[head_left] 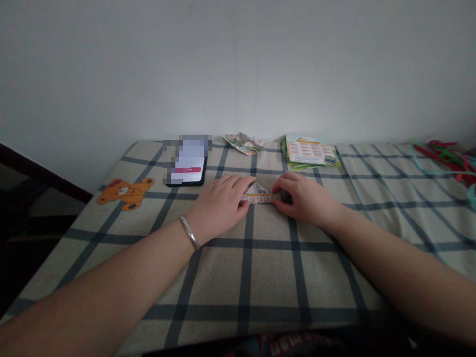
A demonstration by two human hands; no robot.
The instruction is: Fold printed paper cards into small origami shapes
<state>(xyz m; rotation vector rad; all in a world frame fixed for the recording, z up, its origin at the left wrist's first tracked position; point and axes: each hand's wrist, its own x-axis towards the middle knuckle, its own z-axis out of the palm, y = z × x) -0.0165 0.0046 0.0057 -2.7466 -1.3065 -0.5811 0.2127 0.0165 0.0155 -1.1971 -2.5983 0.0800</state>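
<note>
Between my two hands is a small folded piece of printed paper (261,199), with a white pointed part rising behind its patterned front strip. My left hand (225,199), a silver bracelet at its wrist, pinches the paper's left end between thumb and fingers. At the right end, my right hand (300,199) grips it the same way, fingers curled. The paper's two ends are hidden by my fingers. Both hands rest low over the checked tablecloth (271,277).
A phone (188,163) with a lit screen lies behind my left hand. Toward the wall sit a crumpled or folded printed paper (244,143) and a stack of printed leaflets (310,151). A bear cutout (126,193) is at left; colourful strips (448,158) lie far right.
</note>
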